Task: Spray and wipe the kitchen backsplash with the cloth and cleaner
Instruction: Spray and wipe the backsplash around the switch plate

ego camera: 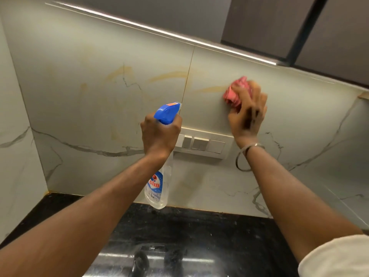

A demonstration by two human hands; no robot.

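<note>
The spray bottle (159,154) is gripped at its neck by the left hand (159,134); the bunched pink cloth (237,92) is clutched against the backsplash (99,96) by the right hand (247,114), right of the bottle.

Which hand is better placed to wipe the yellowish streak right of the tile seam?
Right: the right hand holds the pink cloth against the backsplash beside that streak, while the left hand grips the spray bottle.

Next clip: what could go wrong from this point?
1. The bottle in the left hand aims at the wall just above the switches; runoff may wet them.
2. The right hand rubs the cloth right of the tile joint; the yellowish streaks to its left may get missed.
</note>
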